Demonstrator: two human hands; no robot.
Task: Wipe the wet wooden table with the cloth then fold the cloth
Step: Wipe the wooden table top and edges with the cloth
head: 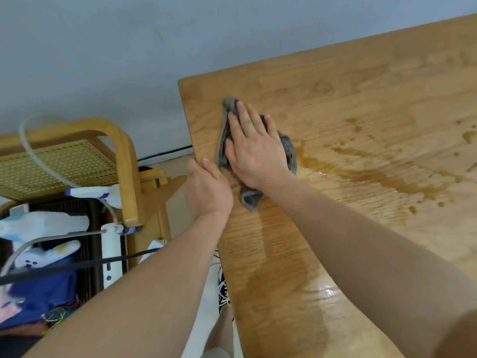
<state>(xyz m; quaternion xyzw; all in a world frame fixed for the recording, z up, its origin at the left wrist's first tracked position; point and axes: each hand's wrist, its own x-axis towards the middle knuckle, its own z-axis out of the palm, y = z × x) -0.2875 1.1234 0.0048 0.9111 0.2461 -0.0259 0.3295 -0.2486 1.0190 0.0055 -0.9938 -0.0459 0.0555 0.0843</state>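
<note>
Pressing the grey cloth (pixel 289 148) flat against the wooden bench (pixel 361 99) near its far left corner with the right grip (pixel 254 151), fingers straight and spread wide. Clasping the bench edge just beside the cloth with the left grip (pixel 209 187), thumb on top. Noting water (pixel 387 177) pooled right of the cloth.

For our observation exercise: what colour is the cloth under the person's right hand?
Grey: the crumpled grey fabric cloth shows best in the head view.
</note>
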